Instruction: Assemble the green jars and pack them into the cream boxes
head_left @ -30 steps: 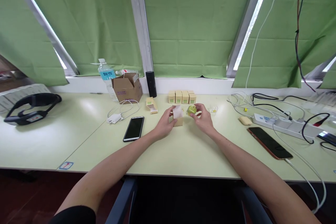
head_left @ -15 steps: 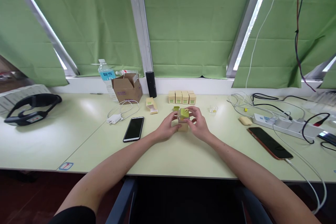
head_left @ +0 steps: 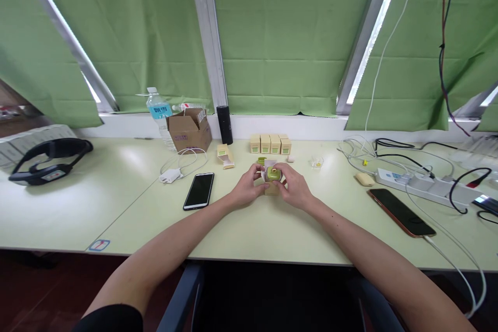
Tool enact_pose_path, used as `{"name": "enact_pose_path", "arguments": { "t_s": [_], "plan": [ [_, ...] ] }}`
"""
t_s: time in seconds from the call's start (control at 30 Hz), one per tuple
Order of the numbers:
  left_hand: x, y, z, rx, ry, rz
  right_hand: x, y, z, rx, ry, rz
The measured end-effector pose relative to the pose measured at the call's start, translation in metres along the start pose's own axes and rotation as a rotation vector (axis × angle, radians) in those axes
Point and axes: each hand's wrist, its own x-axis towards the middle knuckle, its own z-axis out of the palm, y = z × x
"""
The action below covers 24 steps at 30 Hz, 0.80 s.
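Near the middle of the table, my left hand and my right hand face each other, fingers bent around a small green rounded case. A pale, whitish wrapping shows around the case between the fingertips. Just below it stands a small tan box, partly covered by my fingers. Behind my left fingertips lies a little green piece. A small pale pinkish object is beyond my right fingers.
Several small tan boxes stand in a row at the back. An opened tan box lies left of them. Phones lie on either side, with a power strip and cables to the right. A small clear package lies behind my right hand.
The green case now sits tilted, its face turned more toward me, and pale wrapping shows beside it. The right fingers have shifted slightly lower, and the small pinkish object has come into view.
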Motion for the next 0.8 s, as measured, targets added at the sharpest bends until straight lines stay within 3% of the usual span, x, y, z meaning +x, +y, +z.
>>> {"name": "enact_pose_path", "arguments": {
  "t_s": [0.2,0.53,0.8],
  "plan": [
    [-0.001,0.0,0.001,0.02,-0.009,-0.034,0.001,-0.002,0.002,0.068,0.028,0.004],
    [-0.001,-0.003,0.001,0.06,0.001,0.028,0.004,0.003,0.007,0.096,0.217,0.109],
    [-0.001,-0.003,0.001,0.089,0.004,0.019,0.008,0.011,0.016,0.165,0.166,0.251]
  ]
}}
